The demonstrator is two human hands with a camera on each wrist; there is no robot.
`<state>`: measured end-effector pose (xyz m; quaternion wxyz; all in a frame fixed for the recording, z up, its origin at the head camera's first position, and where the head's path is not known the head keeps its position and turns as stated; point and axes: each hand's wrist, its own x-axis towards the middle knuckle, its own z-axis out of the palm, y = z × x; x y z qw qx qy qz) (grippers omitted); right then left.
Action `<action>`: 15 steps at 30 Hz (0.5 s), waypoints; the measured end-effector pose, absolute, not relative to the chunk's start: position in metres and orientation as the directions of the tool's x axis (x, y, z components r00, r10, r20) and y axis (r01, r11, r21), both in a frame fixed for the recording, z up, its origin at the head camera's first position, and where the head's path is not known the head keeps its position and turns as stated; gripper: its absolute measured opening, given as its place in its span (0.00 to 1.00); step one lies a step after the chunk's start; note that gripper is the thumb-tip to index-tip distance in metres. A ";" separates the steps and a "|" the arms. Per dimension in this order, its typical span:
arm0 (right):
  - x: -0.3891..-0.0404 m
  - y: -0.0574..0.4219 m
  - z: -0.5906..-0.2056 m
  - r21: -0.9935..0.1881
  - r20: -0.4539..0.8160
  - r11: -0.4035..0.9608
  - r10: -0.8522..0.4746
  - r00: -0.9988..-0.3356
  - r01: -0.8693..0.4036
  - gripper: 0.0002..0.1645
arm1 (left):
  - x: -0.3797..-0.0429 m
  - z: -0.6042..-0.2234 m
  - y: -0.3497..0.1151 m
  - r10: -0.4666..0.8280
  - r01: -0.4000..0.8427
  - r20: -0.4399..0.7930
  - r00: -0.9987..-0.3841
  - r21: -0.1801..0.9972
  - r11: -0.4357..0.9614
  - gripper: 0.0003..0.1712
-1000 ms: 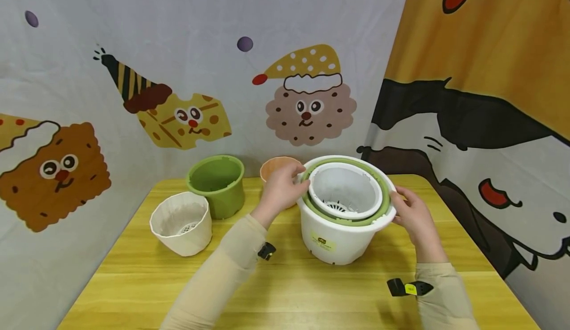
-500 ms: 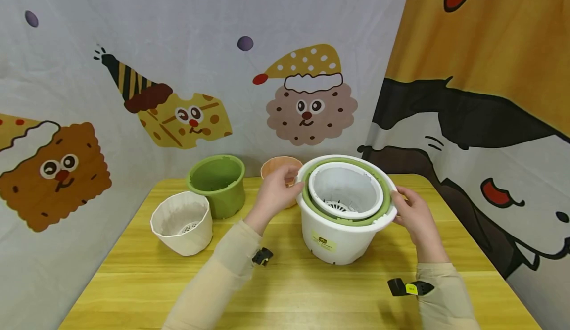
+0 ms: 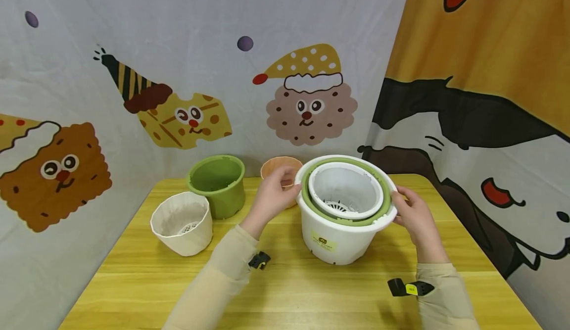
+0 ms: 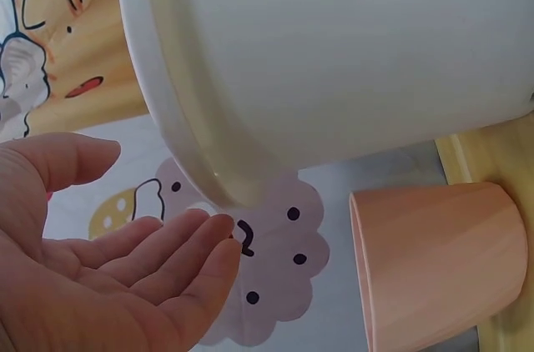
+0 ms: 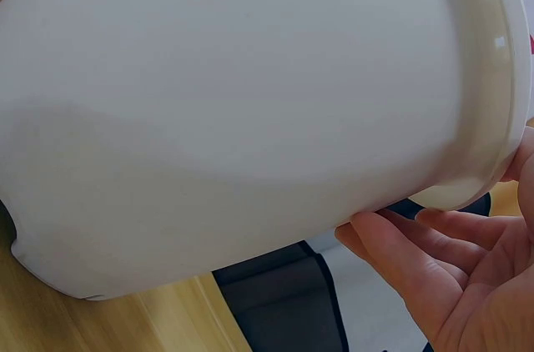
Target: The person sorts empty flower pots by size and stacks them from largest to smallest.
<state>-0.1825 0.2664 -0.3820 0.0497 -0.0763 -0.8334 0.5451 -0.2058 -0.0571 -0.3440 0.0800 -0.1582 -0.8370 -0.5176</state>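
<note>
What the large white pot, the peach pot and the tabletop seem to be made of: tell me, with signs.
Large white pot: probably plastic, smooth and slightly glossy; bright reflections show near its rim in the right wrist view.
Peach pot: likely plastic too, more matte; its colour is even, its rim thin.
Tabletop: wood or wood-look laminate, grain-streaked with a soft sheen.

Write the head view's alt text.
A right hand grips a large white pot with a green pot and small white pot nested inside; the left hand is near its rim. On the table, to the left: a cream pot, second green pot and peach pot.
</note>
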 end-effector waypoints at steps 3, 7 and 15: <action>-0.182 0.266 -0.382 -0.915 -0.003 0.396 0.181 -0.984 0.076 0.40 | -0.205 -0.346 -0.059 0.186 0.360 0.310 -0.932 0.842 0.403 0.28; -0.182 0.266 -0.382 -0.914 -0.008 0.397 0.181 -0.983 0.080 0.40 | -0.204 -0.350 -0.062 0.186 0.365 0.316 -0.930 0.850 0.381 0.28; -0.183 0.266 -0.383 -0.918 -0.002 0.390 0.183 -0.983 0.075 0.40 | -0.201 -0.357 -0.068 0.183 0.350 0.301 -0.936 0.858 0.376 0.30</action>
